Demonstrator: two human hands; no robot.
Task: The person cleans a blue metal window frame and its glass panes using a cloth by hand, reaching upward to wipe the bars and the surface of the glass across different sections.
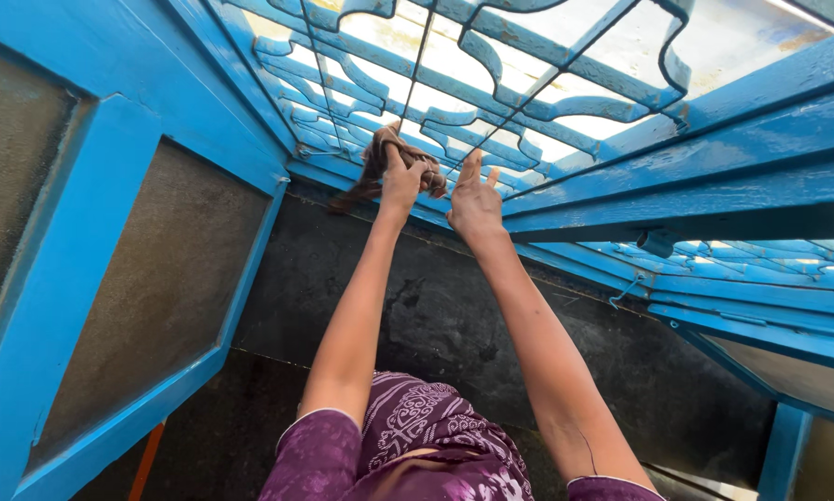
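While my left hand (402, 183) grips the brown rag (389, 160) on the blue window grille (491, 102), my right hand (475, 202), fingers spread, probably braces the frame; I should wipe each curl firmly.

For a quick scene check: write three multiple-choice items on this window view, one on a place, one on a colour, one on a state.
1. Where is the brown cloth?
A. on the floor
B. against the window grille
C. on the shutter glass

2. What colour is the window frame?
A. blue
B. green
C. white

3. How is the right hand?
A. clenched in a fist
B. out of sight
C. open, fingers stretched up

Answers:
1 B, the left hand grips the cloth up at the grille bars.
2 A, frame, grille and shutters are all painted blue.
3 C, the fingers reach toward the grille and hold nothing.
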